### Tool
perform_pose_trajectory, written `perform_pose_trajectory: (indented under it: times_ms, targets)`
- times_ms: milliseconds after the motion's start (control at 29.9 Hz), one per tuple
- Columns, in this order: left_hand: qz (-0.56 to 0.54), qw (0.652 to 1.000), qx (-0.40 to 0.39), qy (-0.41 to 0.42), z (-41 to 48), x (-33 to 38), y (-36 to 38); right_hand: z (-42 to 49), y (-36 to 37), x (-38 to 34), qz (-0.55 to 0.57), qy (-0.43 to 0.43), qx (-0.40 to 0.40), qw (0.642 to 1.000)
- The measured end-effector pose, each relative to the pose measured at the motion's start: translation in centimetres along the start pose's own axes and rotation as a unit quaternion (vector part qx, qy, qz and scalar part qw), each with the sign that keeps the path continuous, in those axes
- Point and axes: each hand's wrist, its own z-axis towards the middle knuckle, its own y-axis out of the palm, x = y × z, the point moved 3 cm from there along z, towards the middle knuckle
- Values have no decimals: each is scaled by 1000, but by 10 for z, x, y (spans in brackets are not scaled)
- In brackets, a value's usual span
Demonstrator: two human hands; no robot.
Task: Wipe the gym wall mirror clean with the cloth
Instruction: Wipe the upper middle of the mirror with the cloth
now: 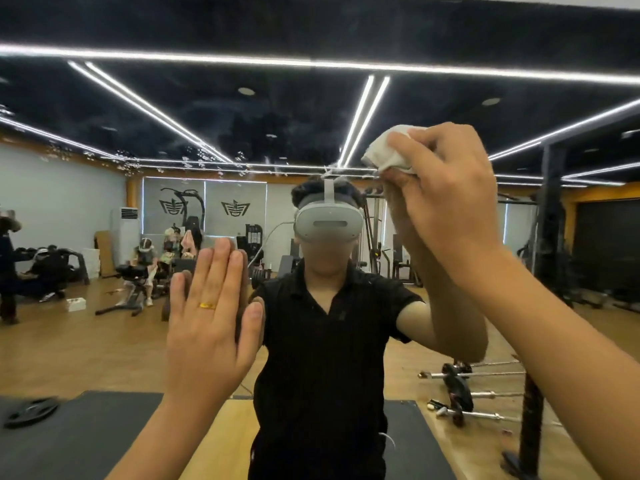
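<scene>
The wall mirror (104, 341) fills the whole view and reflects a gym and a person in a black shirt wearing a white headset. My right hand (446, 202) is raised at the upper right and grips a bunched white cloth (388, 150), which is pressed against the glass. My left hand (207, 323) lies flat on the mirror at centre left, fingers straight and together, with a gold ring on one finger. A band of water droplets and smears (194, 164) runs across the glass at cloth height to the left.
Everything else is reflection: wooden floor, dark mats, barbells and weight plates (457, 386) at the lower right, a black rack post (550, 237) on the right, benches and several people at the left.
</scene>
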Motion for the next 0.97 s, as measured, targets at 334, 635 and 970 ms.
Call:
perform_pose_trajectory:
  times_ms: [334,635,970]
  targets:
    - [6,1000,-10,0,-1,-2,0,-22,10,-44,0,-88,-7,996]
    - [6,1000,5,3,-1,-1,1,-24,4,-20,-2,-132,-86,987]
    - [17,1000,-2,-4,1,0,1,4,-23,23,5,-7,-20,1000]
